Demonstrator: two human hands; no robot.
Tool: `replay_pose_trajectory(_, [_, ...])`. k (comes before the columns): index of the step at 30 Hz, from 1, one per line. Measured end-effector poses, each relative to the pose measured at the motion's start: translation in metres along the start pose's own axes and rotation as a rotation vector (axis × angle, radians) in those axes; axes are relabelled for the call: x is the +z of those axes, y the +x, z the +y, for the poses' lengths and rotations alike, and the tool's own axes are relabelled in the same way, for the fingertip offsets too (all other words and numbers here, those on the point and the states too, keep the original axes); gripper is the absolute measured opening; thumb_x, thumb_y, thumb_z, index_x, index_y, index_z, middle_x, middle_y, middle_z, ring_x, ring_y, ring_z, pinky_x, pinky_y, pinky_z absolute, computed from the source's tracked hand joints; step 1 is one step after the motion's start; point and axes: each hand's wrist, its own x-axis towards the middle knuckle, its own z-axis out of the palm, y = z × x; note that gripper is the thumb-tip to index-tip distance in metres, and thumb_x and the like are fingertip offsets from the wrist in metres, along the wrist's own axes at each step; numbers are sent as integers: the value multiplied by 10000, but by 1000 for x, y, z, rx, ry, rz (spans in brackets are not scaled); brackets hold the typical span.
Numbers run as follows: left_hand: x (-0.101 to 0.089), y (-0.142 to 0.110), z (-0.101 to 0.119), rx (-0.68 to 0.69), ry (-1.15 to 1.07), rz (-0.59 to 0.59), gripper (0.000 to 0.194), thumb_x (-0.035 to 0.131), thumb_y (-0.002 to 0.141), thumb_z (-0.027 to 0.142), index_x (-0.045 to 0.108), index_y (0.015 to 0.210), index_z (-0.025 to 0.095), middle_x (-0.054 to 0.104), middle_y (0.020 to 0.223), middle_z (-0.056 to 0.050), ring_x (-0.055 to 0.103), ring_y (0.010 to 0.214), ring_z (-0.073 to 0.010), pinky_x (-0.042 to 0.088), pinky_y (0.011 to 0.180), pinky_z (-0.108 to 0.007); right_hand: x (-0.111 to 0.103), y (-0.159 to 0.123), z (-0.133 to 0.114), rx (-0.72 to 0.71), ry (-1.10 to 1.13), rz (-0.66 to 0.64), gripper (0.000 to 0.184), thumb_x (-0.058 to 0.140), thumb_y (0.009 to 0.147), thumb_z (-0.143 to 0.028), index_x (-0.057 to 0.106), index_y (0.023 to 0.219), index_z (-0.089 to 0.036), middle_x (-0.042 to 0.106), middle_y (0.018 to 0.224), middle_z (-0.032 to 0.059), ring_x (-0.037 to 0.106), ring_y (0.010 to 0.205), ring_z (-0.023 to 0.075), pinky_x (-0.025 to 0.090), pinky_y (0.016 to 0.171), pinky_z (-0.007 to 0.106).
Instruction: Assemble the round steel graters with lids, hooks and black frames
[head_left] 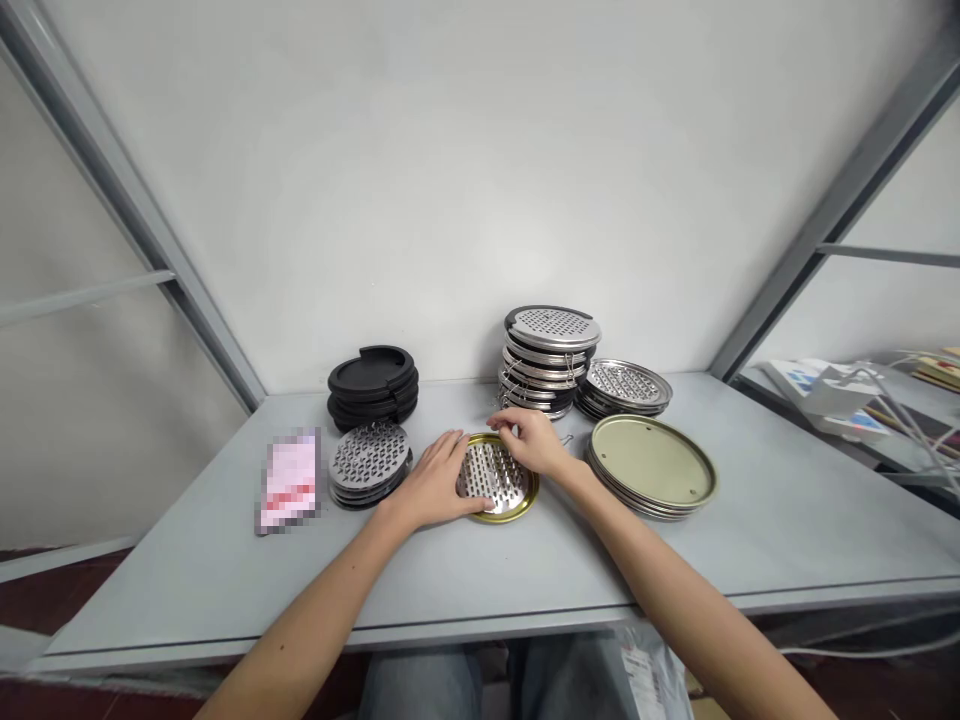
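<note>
The perforated metal grater disc (pixel 493 478) lies at the centre of the frame, set inside a gold-rimmed round lid (pixel 510 517) on the grey counter (pixel 225 600). The left hand (pixel 433 482) is spread at its left side, thumb on the near part of the disc and fingers at the far left edge. The right hand (pixel 531 437) has its fingers curled over the far rim; whether they pinch anything there is hidden, so I cannot tell.

Uneven pressure from the two hands could leave the disc tilted inside the rim, and a push from one side could make the lid slide, since the counter looks smooth. The raised holes may well be sharp, so a thumb slipping across them could get nicked.

Just beyond the right hand, a thin wire piece (pixel 568 438) could be brushed away by a careless wrist. Right of centre, the stack of olive lids (pixel 652 460) sits close to the right forearm, and an elbow swinging outward could shove it. Left of centre, the stack of loose grater discs (pixel 370 455) is near the left hand and could fan out if bumped. Behind, the tall stack of graters (pixel 553 328) looks uneven, so a knock might topple it
</note>
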Motion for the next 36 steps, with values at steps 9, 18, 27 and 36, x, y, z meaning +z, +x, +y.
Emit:
replay_pose_trajectory(9, [-11, -3, 0, 82, -97, -91, 1229, 737, 573, 694, 141, 1509, 165, 191, 1555, -180, 144, 1446, -362, 219, 1164, -487, 4, -11, 15, 32, -132, -95, 214, 505, 834, -173, 700, 921, -186, 716, 922, 62, 640, 862, 198, 471, 790, 303])
replay_pose_trajectory(18, [-14, -5, -6, 17, -103, -131, 1235, 717, 596, 699, 112, 1512, 132, 164, 1561, -208, 149, 1447, -358, 203, 1169, -475, 1, -11, 6, -19, -84, -145, 200, 501, 877, -219, 693, 898, -167, 697, 892, 75, 610, 849, 206, 458, 802, 335])
replay_pose_trajectory(27, [-7, -3, 1, 46, -137, 20, 1083, 706, 669, 639, 187, 1482, 146, 305, 1492, -205, 264, 1408, -346, 265, 1143, -493, -4, -10, 3, -11, 64, -47, 297, 454, 938, -334, 644, 1101, -175, 676, 1081, 103, 612, 1014, 226, 459, 925, 385])
replay_pose_trajectory(36, [-5, -5, -5, 29, -110, 2, 958, 585, 779, 661, 184, 1486, 153, 267, 1523, -196, 202, 1433, -353, 249, 1147, -505, -11, -9, 1, 79, 205, -69, 354, 448, 935, -408, 641, 1106, -166, 687, 1068, 93, 642, 963, 214, 499, 879, 366])
